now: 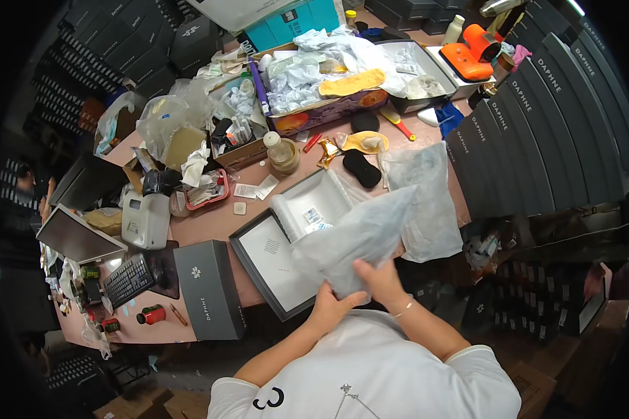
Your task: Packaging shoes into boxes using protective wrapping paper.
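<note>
A translucent whitish bag (pixel 349 241) is held up in front of me, its contents hidden. My left hand (pixel 330 307) grips its near lower corner, thumb pointing right. Beside it, my right hand (pixel 381 281) pinches the bag's right edge. Partly under the bag is an open shoebox (pixel 265 258) with a dark rim and white inside. A white lining with small packets (pixel 314 216) shows in the box beyond it. Another flat translucent bag (pixel 426 209) lies to the right, over the table's edge.
Stacked dark shoeboxes (pixel 538 133) rise on the right. A closed grey shoebox (pixel 206 290) sits at left, near a keyboard (pixel 128 279) and a white machine (pixel 145 220). Further back are a glass jar (pixel 283 155), a black pad (pixel 362 169) and a carton of crumpled paper (pixel 328 112).
</note>
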Demonstrator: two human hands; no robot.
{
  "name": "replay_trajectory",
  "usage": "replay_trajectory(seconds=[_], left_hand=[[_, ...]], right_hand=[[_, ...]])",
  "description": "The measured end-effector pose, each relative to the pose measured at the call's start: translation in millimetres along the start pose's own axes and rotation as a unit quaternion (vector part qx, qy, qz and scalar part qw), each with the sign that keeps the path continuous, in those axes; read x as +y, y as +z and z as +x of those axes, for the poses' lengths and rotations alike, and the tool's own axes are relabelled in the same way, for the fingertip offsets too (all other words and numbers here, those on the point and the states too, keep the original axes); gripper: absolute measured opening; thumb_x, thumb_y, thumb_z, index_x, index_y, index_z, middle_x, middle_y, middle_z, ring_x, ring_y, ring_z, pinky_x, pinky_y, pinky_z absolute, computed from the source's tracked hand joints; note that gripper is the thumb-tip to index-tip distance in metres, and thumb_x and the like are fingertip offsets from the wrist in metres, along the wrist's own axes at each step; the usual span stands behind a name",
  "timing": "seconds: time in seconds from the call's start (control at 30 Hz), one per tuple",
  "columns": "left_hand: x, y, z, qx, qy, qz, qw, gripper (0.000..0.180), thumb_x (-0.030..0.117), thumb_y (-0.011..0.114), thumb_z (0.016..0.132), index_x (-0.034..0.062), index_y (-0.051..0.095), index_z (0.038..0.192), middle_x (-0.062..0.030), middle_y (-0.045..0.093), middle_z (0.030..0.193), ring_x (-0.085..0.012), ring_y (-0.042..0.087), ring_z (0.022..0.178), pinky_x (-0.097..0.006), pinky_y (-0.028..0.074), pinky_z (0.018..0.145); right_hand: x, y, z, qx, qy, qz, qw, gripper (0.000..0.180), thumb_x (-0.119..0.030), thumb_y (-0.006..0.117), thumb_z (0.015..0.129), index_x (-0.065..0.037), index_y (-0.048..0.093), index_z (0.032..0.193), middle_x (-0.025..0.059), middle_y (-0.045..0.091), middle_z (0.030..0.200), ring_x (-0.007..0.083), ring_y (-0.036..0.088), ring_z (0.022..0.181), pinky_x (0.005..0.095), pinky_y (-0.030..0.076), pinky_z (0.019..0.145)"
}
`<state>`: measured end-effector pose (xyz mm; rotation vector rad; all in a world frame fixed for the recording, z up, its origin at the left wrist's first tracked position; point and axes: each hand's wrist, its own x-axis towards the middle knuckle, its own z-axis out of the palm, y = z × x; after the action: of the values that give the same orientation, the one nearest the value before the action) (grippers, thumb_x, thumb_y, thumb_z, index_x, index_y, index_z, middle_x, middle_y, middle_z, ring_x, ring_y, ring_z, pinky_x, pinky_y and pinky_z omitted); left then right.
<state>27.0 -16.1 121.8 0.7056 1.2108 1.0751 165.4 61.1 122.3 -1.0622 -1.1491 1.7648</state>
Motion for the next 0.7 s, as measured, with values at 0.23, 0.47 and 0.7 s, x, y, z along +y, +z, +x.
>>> replay_trajectory(seconds=[0.23,0.47,0.7], left_hand=[[-23,-50,132,0.035,0.244,0.579,0.777,0.021,0.011,0.063,0.079,-0.0004,0.066,0.097,-0.0185,0.063,0.102,-0.032,0.063,0.079,-0.04,0.052,0.073],[-9,-93,214,-0.009,0.073,0.456,0.887,0.02,0.016,0.065,0.077,-0.0007,0.065,0.088,-0.0187,0.065,0.082,-0.0303,0.063,0.075,-0.037,0.049,0.069],[37,-129,115,0.032,-0.054,0.472,0.879,0.036,0.034,0.06,0.087,-0.0005,0.066,0.079,-0.0127,0.064,0.067,-0.0227,0.064,0.059,-0.033,0.049,0.057]], right_hand=[[-36,-99,23,0.07,-0.012,0.084,0.994,0.049,-0.019,0.063,0.079,0.007,0.052,0.118,0.0103,0.061,0.11,0.0179,0.058,0.1,0.0314,0.044,0.091],[-25,-72,36,0.013,-0.098,-0.001,0.995,0.051,-0.014,0.074,0.073,0.003,0.054,0.117,0.0089,0.062,0.109,0.0183,0.059,0.098,0.031,0.046,0.087],[132,-28,104,-0.235,-0.103,-0.513,0.819,0.05,-0.031,0.069,0.075,0.004,0.056,0.109,0.0181,0.062,0.091,0.0349,0.061,0.082,0.0407,0.051,0.076]])
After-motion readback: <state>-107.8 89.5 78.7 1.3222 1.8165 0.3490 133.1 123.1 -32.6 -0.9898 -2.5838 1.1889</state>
